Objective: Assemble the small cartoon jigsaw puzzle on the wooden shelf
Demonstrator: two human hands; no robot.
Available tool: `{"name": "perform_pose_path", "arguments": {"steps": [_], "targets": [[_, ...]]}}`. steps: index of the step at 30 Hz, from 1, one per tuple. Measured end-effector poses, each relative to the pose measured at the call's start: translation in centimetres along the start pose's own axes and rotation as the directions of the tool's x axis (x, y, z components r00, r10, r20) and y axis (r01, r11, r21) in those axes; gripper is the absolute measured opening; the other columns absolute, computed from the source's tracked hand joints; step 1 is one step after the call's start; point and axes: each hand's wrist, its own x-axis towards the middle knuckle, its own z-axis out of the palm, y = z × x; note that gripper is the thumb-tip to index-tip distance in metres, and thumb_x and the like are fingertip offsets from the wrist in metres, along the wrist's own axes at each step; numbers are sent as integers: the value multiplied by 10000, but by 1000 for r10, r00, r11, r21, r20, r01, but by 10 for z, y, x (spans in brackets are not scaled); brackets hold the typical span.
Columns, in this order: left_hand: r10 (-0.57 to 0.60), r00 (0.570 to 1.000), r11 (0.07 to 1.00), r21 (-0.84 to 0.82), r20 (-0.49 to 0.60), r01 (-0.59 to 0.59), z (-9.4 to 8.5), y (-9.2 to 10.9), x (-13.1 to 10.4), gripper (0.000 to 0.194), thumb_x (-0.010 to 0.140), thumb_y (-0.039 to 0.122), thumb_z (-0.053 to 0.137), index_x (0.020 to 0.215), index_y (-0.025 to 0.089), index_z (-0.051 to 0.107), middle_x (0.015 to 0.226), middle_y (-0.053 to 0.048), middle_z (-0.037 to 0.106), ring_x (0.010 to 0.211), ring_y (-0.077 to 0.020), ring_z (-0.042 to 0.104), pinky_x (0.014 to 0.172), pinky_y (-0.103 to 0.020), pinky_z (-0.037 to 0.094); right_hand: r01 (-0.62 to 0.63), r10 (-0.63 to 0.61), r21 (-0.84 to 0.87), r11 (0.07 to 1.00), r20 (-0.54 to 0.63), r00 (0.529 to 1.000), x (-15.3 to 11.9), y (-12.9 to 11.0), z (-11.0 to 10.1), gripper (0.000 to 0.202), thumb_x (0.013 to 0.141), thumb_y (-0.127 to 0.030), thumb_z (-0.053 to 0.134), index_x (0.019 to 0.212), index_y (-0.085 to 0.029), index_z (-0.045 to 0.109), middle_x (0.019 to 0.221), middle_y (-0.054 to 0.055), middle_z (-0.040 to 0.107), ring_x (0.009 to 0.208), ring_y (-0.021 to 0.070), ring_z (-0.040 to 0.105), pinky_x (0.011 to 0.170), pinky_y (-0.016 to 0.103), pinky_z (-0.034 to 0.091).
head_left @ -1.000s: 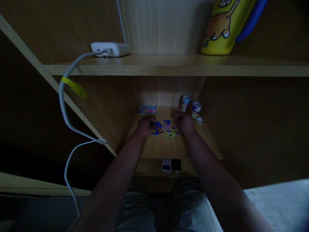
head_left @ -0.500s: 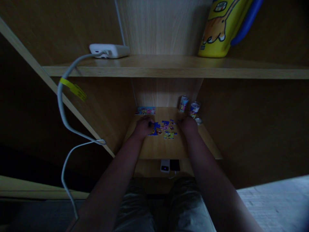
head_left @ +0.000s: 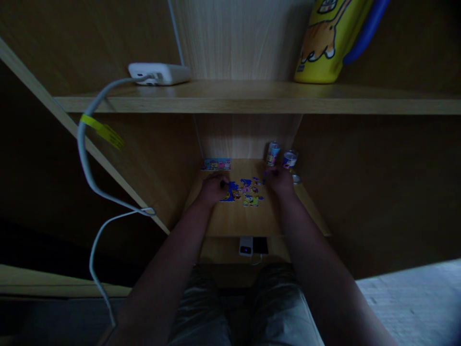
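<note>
Although the lower shelf (head_left: 234, 221) is dim, a partly joined jigsaw (head_left: 246, 189) shows near its middle. The left hand (head_left: 213, 189) sits at the jigsaw's left side, fingers curled; whether they grip anything cannot be told. The right hand (head_left: 281, 180) is beside its right side, fingers bunched, their hold likewise unclear. A picture card (head_left: 216, 165) lies at the far left corner, two cans (head_left: 272, 154) stand near the far right corner, and a lid (head_left: 296, 179) lies by the right edge.
</note>
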Motion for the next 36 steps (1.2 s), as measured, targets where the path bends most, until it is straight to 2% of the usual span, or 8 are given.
{"name": "perform_pose_path", "arguments": {"steps": [4,6,11,14,16,20,29,36], "targets": [[-8,1000,1000,-1,-2,8,0,0,-1,163,890,165,703,970,273,796,1114,-37,838,1149,-268,759,1109,-416,590,-151,162,-197,969,41,986,-4,-1,-4,324,1091,-327,663,1281,-126,832,1186,226,845,1098,320,819,916,343,608],[-7,1000,1000,0,2,7,0,0,-1,164,892,161,704,972,271,795,1115,-40,837,1155,-270,759,1115,-418,588,-156,177,-266,951,59,982,-6,-2,-5,345,1082,-313,665,1311,-108,821,1205,267,828,1114,351,815,920,362,611],[-16,1000,1000,9,-3,16,0,0,-1,175,883,157,712,992,261,801,1133,-51,834,1180,-279,754,1116,-428,588,81,-45,-304,949,124,991,-6,-4,-2,303,1105,-257,608,1253,-178,860,1246,193,837,1163,291,795,997,318,571],[-22,1000,1000,12,3,22,1,0,-1,176,883,156,711,984,266,806,1128,-45,833,1181,-279,751,1121,-430,587,265,-213,-228,937,228,950,-4,0,2,223,1076,-300,704,1193,-229,880,1220,110,852,1166,244,776,1019,287,551],[-11,1000,1000,0,5,11,0,0,0,180,883,152,713,982,268,808,1130,-45,835,1186,-277,749,1132,-427,582,330,-278,-189,925,259,925,-3,4,6,199,1053,-321,760,1179,-231,885,1194,97,850,1159,236,762,1034,297,548],[-7,1000,1000,-9,2,7,0,0,0,177,884,150,724,987,266,809,1147,-45,836,1182,-272,750,1140,-420,578,342,-286,-178,923,279,917,0,8,10,192,1043,-325,789,1156,-210,893,1155,119,829,1134,242,748,1034,319,546],[-6,1000,1000,0,5,6,1,0,0,172,900,167,693,982,266,808,1110,-44,838,1127,-264,759,1098,-416,591,297,-199,-293,909,321,926,-6,1,7,312,1092,-404,721,1228,-164,867,1306,171,748,1124,253,733,988,296,525],[-2,1000,1000,18,-16,2,2,-1,0,161,891,157,711,975,260,801,1109,-55,831,1155,-272,753,1109,-411,586,336,-233,-300,893,331,914,-9,-5,2,330,1116,-379,666,1269,-146,842,1317,180,740,1191,260,709,1054,301,506]]}}
